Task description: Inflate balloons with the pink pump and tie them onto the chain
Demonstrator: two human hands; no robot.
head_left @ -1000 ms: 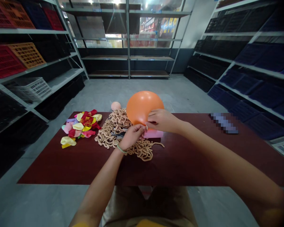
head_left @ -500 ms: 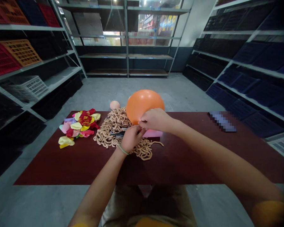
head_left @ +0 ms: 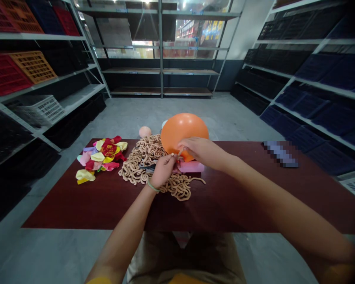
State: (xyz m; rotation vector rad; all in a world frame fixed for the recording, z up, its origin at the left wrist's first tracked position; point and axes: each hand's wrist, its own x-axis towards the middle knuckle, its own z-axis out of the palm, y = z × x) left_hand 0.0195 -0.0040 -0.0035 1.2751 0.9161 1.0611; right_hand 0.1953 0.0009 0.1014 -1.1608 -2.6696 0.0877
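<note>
The orange balloon (head_left: pixel 185 130) is held over the middle of the desk's (head_left: pixel 239 197) far edge, round crown away from the person, neck toward the near edge. Its long axis runs neck to crown, away from the near edge and leaning slightly toward the right edge. The left hand (head_left: pixel 163 170) is at the neck, thumb and fingers clamped on it, the balloon just beyond. The right hand (head_left: pixel 205 152) is bent against the balloon's near right side; whether its fingertips pinch the neck, I cannot tell.
</note>
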